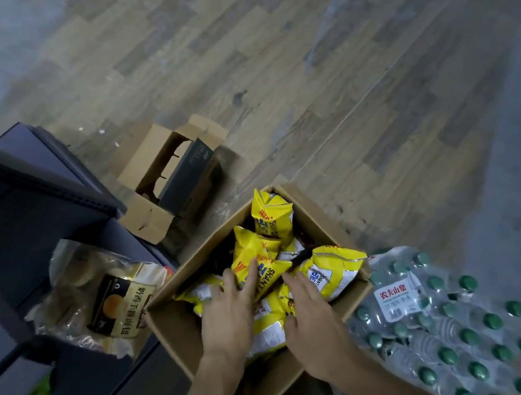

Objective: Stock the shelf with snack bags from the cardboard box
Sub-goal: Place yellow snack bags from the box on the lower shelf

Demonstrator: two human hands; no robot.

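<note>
Down on the wooden floor (314, 59), an open cardboard box (178, 330) sits between a dark shelf (22, 218) on the left and a shrink-wrapped pack of green-capped water bottles (448, 321) on the right. The box is full of yellow snack bags (331, 270), some standing on end toward the far corner, others lying flat beneath. Both hands are inside the box. The left hand (228, 318) has its fingers stretched out, the tips touching one tilted yellow bag (257, 267) in the middle of the pile; it is not curled around the bag. The right hand (312, 324) lies just beside it, fingers straight and loosely spread, resting on the bags near the box's right side, gripping nothing. On the shelf, a clear packet of round baked goods with a black and gold label (113, 299) lies near the box's left wall. Farther off on the floor stands a smaller opened carton (158, 180) with its flaps out and a dark insert inside.
</note>
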